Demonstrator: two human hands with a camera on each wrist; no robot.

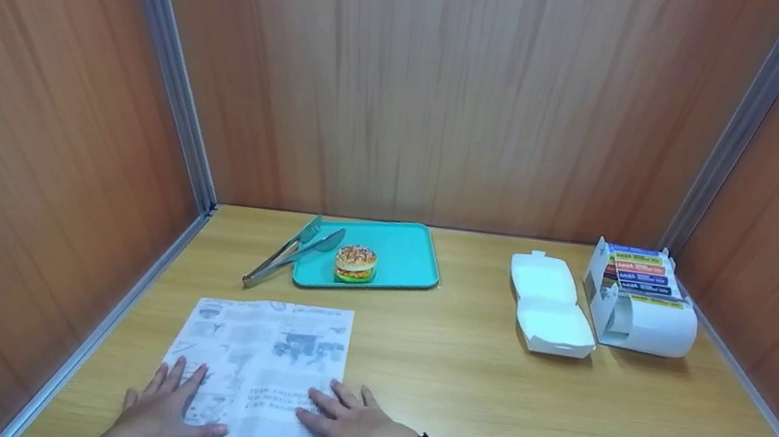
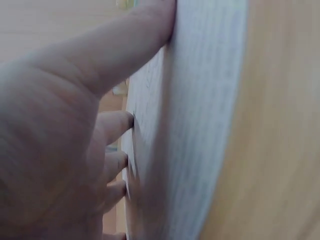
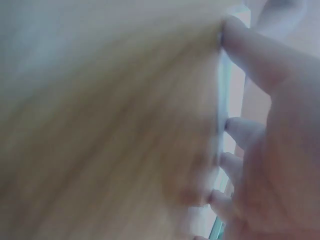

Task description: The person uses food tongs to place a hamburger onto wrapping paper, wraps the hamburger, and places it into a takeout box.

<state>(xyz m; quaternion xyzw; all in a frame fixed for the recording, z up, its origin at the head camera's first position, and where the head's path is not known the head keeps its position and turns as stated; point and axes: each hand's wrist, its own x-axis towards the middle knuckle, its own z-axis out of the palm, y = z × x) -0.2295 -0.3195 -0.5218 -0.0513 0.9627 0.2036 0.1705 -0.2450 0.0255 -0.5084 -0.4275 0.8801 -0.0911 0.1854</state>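
A sheet of newspaper-print paper (image 1: 259, 352) lies flat on the wooden table close to the person. On its left side rests the left hand (image 1: 165, 411), fingers spread and thumb reaching inward over the print. The right hand (image 1: 357, 432), with a black band at the wrist, touches the sheet's right edge with spread fingertips. In the left wrist view, the left thumb (image 2: 125, 42) and fingertips meet the paper surface (image 2: 200, 100). The right wrist view is blurred; the right hand (image 3: 285, 135) appears there with its fingers extended. Neither hand grips anything.
Behind the paper is a turquoise tray (image 1: 403, 258) carrying a burger (image 1: 355, 264). Metal tongs (image 1: 291, 252) lean over its left edge. Rightward stand an open white clamshell box (image 1: 551, 307) and a white holder (image 1: 661, 326) with colourful printed strips. Wooden panels enclose the table.
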